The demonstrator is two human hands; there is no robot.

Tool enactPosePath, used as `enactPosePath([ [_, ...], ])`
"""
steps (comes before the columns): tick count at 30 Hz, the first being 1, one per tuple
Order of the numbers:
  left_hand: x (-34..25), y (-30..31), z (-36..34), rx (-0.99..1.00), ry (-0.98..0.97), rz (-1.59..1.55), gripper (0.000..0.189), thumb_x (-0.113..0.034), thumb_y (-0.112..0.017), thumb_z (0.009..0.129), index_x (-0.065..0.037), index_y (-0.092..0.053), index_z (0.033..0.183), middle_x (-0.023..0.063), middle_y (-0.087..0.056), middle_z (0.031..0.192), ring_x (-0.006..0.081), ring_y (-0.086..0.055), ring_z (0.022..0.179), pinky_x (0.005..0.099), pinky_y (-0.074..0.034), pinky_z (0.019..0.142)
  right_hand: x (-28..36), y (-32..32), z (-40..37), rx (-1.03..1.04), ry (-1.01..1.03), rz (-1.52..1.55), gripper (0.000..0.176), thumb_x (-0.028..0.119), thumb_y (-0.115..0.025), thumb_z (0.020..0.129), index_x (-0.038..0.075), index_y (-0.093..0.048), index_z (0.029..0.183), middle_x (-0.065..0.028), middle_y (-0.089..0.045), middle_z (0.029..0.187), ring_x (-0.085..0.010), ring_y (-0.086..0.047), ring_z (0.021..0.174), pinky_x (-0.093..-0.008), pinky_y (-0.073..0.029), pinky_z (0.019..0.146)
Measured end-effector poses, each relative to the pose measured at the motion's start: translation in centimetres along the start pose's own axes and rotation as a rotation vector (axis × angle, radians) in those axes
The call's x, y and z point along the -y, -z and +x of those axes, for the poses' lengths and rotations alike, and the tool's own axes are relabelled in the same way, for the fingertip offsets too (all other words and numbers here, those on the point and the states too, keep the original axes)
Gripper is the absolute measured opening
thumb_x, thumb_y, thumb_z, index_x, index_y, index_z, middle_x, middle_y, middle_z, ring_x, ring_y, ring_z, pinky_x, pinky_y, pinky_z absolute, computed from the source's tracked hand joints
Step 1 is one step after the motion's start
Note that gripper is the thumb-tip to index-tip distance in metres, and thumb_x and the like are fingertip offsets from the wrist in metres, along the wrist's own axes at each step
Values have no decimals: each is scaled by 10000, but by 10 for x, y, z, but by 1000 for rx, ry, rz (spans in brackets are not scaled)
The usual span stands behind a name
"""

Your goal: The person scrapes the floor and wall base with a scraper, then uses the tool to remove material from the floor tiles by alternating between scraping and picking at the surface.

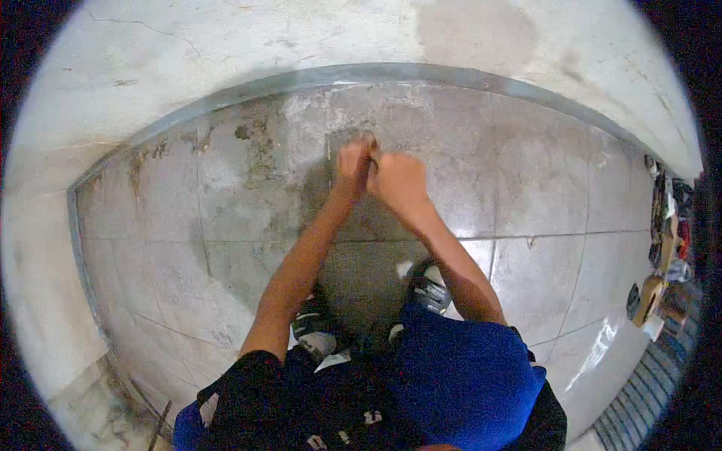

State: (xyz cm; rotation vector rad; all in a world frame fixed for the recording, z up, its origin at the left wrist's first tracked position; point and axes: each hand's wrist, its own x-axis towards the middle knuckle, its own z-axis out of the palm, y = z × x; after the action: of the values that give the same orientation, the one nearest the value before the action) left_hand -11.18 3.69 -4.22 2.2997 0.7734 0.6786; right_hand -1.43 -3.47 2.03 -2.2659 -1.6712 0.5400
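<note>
Stained tiles [538,180] ran right across the floor, up to a pale wall [338,34] with a grey strip [376,73] along its foot, and out in front of it all came two bare hands, close together! The left hand [352,169] was upright, fingers bunched near the top; the right hand [401,179], just beside it, was clenched, knuckles rounded. And between them, a small dark thing [372,152], right where the fingers met, seemingly up off the floor, above the space ahead of the shoes [432,289].

Close work, this looked, and it seemed to call for a steady left hand, a firm but unhurried right, wrists loose and both elbows kept low. Small moves, by my judgement, suited it best; a hard jerk could have cost the grip or let the piece drop.

Now, the tricky part: blur smeared the fingertips, so whether the left was pinching the dark thing could not be told, nor what the right enclosed, if anything. The piece's shape and ends were lost behind the fingers. Off to the right, the clutter [650,297] ran into the dark rim of the view, too muddled to sort out.
</note>
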Motion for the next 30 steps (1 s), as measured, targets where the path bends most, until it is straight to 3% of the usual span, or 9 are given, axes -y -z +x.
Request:
enactPosePath([
  [1,-21,26,23,-68,-81,-29,125,-149,-585,759,-39,-550,807,157,-597,707,344,-611,679,420,-471,571,-2,6,-3,-12,-23,-2,198,227,-563,794,106,-675,904,-182,-648,727,-354,-643,675,-468,-513,599],
  [3,34,-31,17,-6,-213,-200,140,-175,-575,765,-43,-560,809,146,-606,729,342,-605,695,434,-463,590,-4,30,-3,-46,-60,1,202,236,-562,801,107,-676,906,-185,-641,706,-359,-636,659,-466,-513,599],
  [5,-1,-64,-2,-29,-80,109,151,-189,-573,775,-45,-557,819,131,-601,750,339,-596,691,428,-455,596,3,61,-32,-2,-148,-8,197,245,-567,803,102,-682,873,-187,-639,705,-359,-633,658,-461,-512,601],
  [11,-19,-80,-30,166,10,32,140,-168,-550,789,-74,-560,894,124,-592,866,310,-597,757,406,-459,664,-24,50,-55,31,-220,-7,204,243,-564,810,85,-686,850,-189,-637,711,-366,-630,662,-465,-509,613],
  [13,28,-104,-9,-104,-199,-436,148,-167,-544,797,-76,-557,913,125,-595,883,305,-597,765,405,-459,659,-26,47,-36,-6,-231,-1,205,244,-565,810,88,-687,863,-191,-636,713,-368,-629,662,-468,-507,614],
  [15,30,-107,-1,-95,-210,-352,168,-169,-540,805,-73,-557,942,122,-597,906,300,-600,776,401,-462,657,-26,37,-20,-86,-236,-16,203,246,-569,808,94,-689,870,-191,-634,708,-368,-628,660,-470,-505,611],
  [18,-10,-86,-10,179,-21,223,200,-174,-541,808,-70,-567,978,112,-601,939,291,-609,802,398,-473,658,-17,44,-45,11,-274,-35,201,247,-570,804,101,-691,873,-194,-634,710,-368,-629,664,-466,-507,613],
  [23,3,-104,-16,-4,-1,318,132,-175,-561,782,-89,-577,881,119,-608,912,297,-620,850,421,-493,658,-23,36,-39,-22,-285,-16,201,235,-569,797,102,-692,884,-196,-634,708,-376,-630,664,-467,-512,619],
  [30,-28,-93,-24,159,65,43,123,-163,-557,780,-63,-543,852,158,-572,860,342,-593,810,420,-469,649,-23,46,-55,10,-246,-61,225,244,-549,806,94,-685,904,-202,-638,722,-382,-627,658,-466,-513,626],
])
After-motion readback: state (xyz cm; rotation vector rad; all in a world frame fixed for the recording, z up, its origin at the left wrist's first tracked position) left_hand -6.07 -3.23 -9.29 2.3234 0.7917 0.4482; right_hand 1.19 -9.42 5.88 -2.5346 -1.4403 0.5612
